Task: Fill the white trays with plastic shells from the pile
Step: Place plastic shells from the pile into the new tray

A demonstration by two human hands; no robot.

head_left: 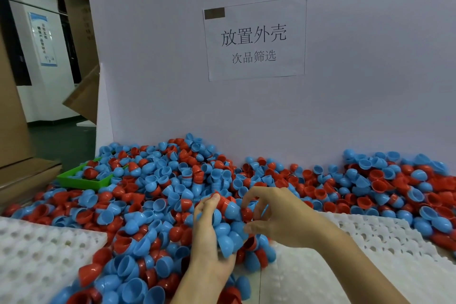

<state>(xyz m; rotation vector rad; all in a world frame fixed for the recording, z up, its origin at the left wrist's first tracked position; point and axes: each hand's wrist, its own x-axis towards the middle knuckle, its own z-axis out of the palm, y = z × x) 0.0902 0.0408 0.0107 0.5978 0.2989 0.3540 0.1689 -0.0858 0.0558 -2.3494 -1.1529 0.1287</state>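
Here, the left hand (209, 234) is cradling a handful of blue and red shells (228, 232) above the pile (160, 180), while the right hand's (278, 217) fingers (249, 198) are pinching one, between two white trays (44, 254).

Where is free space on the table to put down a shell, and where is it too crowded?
Free: the left white tray, bordered by the pile on its right, and the right white tray, with shells behind it. Crowded: the strip between the trays, where the left hand and right hand hold shells, and the green bin.
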